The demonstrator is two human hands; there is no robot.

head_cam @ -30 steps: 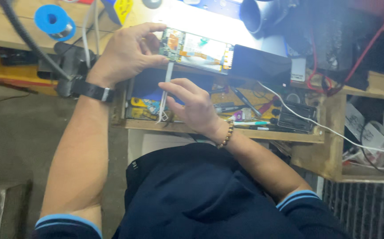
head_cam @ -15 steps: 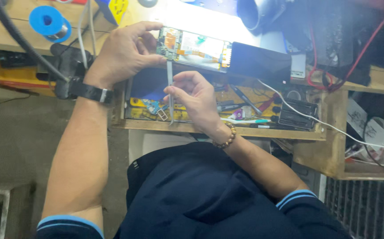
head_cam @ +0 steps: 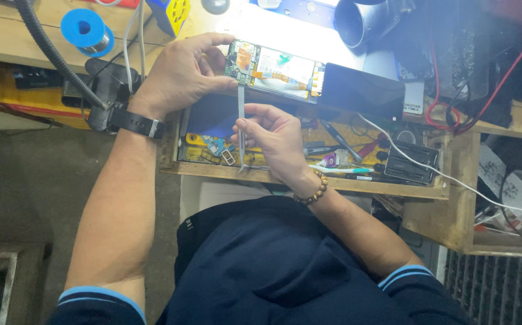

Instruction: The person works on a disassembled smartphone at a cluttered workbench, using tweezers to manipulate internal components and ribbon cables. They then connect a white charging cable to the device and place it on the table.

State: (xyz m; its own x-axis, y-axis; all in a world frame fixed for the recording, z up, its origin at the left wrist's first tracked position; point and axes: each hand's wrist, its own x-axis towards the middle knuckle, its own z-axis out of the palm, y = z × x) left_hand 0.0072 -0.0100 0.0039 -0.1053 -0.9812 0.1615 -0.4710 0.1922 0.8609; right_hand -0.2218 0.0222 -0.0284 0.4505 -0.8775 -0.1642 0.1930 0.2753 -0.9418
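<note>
Just above the right hand (head_cam: 276,141) (gripping tweezers (head_cam: 241,129)) lies the opened phone (head_cam: 276,70).

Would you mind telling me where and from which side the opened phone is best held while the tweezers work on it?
Grip the opened phone by its long edges at the circuit-board end, coming from the left as the left hand does. Its exposed face stays bare, and the tweezers in the right hand reach it from below.

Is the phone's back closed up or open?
Open. The opened phone in the left hand shows bare green circuit board and orange ribbon; the right hand holds metal tweezers.
</note>
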